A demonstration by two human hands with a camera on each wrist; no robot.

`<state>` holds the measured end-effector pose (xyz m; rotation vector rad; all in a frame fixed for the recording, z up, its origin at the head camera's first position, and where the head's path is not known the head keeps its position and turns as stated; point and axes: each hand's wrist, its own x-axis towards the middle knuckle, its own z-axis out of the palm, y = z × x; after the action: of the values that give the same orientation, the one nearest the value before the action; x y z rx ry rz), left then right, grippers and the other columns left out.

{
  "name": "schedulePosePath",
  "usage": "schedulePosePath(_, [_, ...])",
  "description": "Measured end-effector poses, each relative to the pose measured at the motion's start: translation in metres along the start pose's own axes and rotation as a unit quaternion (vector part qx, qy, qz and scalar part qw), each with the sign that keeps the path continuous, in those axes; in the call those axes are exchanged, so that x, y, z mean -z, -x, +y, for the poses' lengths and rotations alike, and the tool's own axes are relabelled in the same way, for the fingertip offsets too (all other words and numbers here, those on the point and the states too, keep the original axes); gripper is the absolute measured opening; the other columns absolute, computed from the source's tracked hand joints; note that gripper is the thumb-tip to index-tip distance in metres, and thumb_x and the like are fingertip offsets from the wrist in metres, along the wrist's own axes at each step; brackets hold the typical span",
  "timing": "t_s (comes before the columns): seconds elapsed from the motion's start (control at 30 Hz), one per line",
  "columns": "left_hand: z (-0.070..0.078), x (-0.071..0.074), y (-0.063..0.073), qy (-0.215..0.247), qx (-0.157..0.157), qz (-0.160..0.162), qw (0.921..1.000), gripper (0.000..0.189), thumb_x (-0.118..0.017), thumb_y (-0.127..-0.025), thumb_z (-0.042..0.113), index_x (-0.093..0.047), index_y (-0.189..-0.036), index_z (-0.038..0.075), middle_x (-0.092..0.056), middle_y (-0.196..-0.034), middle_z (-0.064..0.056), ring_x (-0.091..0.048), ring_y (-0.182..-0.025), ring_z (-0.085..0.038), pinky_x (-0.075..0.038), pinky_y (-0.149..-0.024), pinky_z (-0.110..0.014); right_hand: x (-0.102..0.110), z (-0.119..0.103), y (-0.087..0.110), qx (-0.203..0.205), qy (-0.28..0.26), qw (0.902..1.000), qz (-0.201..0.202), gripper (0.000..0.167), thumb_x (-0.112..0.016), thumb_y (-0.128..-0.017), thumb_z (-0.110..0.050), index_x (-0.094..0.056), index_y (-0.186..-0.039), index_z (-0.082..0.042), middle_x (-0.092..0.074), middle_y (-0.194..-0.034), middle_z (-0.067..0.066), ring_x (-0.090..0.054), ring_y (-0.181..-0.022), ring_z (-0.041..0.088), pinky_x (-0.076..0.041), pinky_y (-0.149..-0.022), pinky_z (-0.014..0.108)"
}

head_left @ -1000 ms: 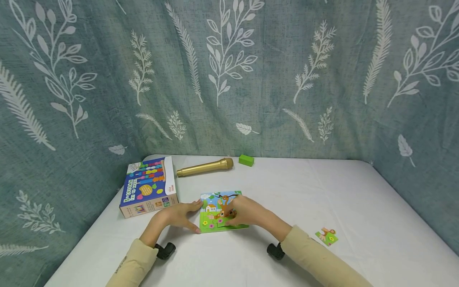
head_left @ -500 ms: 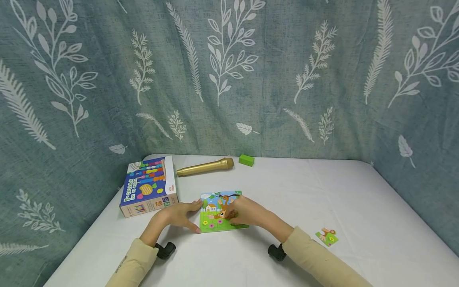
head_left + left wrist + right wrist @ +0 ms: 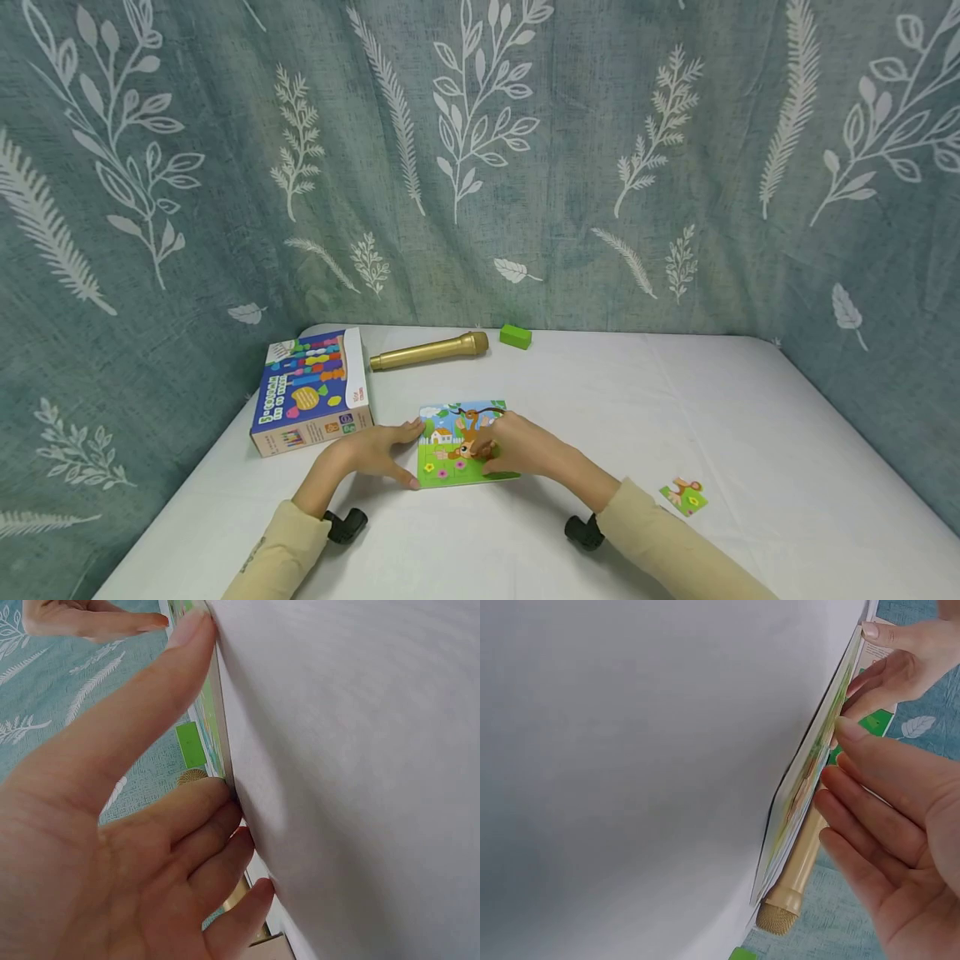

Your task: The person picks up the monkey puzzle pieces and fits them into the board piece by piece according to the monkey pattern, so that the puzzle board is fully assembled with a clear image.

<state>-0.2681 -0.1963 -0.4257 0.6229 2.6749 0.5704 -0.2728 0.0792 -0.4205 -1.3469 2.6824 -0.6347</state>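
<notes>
A jigsaw puzzle board with a monkey, a house and flowers lies flat on the white table. My left hand is at its left side, thumb at the near left corner and fingers at the left edge; the left wrist view shows the thumb spread from the fingers against that edge. Over the board's right part, my right hand touches the picture with thumb and fingertips and covers some of it. The right wrist view shows no piece pinched between its fingers. One loose puzzle piece lies to the right.
A blue and white game box stands at the left, beyond my left hand. Behind the board lie a gold microphone and a green block. A patterned curtain hangs around the table's back and sides.
My right hand has shifted slightly to the right over the board. A visible gap near the board's lower right has closed. My left hand and the loose piece have stayed in place.
</notes>
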Motion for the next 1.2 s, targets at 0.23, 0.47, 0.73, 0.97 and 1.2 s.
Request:
schedulePosePath(0.23, [-0.001,-0.001,0.000,-0.004,0.005,0.002,1.0000,0.096,-0.082,-0.072,0.045,-0.035,-0.150,0.015,-0.026,-0.157,-0.007,-0.024,-0.143,-0.031,-0.021,-0.115,-0.049,0.005,-0.001,0.013,-0.034,0.005,0.9993,0.014,0.026,-0.080,-0.080,-0.017,-0.076,-0.102,-0.005,-0.074,-0.098,0.007,-0.068,-0.095,0.020,-0.055,-0.077,0.026])
schedulePosePath(0.47, [0.000,-0.001,0.000,-0.002,0.006,0.005,1.0000,0.096,-0.082,-0.072,0.045,-0.035,-0.150,0.015,-0.027,-0.156,-0.008,-0.025,-0.142,-0.032,-0.022,-0.114,-0.050,0.012,0.003,0.034,-0.051,0.013,0.9982,0.031,0.029,-0.080,-0.080,-0.018,-0.075,-0.106,-0.004,-0.073,-0.103,0.008,-0.067,-0.101,0.023,-0.055,-0.080,0.033])
schedulePosePath(0.73, [-0.001,-0.002,-0.001,-0.002,0.004,0.005,1.0000,0.096,-0.082,-0.072,0.046,-0.036,-0.150,0.015,-0.027,-0.156,-0.008,-0.025,-0.143,-0.031,-0.022,-0.114,-0.050,0.022,0.010,0.061,-0.081,0.014,0.9954,0.048,0.034,-0.080,-0.079,-0.015,-0.073,-0.110,-0.002,-0.072,-0.106,0.010,-0.067,-0.098,0.024,-0.054,-0.076,0.033])
schedulePosePath(0.97, [0.000,-0.002,-0.001,-0.002,0.000,0.004,1.0000,0.096,-0.082,-0.072,0.045,-0.036,-0.150,0.014,-0.027,-0.156,-0.008,-0.025,-0.143,-0.031,-0.022,-0.115,-0.049,0.029,0.021,0.084,-0.080,0.020,0.9943,0.068,0.037,-0.080,-0.079,-0.016,-0.072,-0.112,-0.002,-0.072,-0.106,0.010,-0.064,-0.078,0.015,-0.047,-0.067,0.027])
schedulePosePath(1.2, [0.000,-0.001,-0.002,-0.003,0.003,0.005,1.0000,0.096,-0.082,-0.072,0.045,-0.036,-0.150,0.014,-0.027,-0.156,-0.007,-0.025,-0.143,-0.030,-0.022,-0.115,-0.050,0.036,0.029,0.106,-0.082,0.026,0.9932,0.079,0.039,-0.081,-0.078,-0.018,-0.071,-0.112,-0.001,-0.071,-0.108,0.010,-0.067,-0.099,0.027,-0.055,-0.077,0.037])
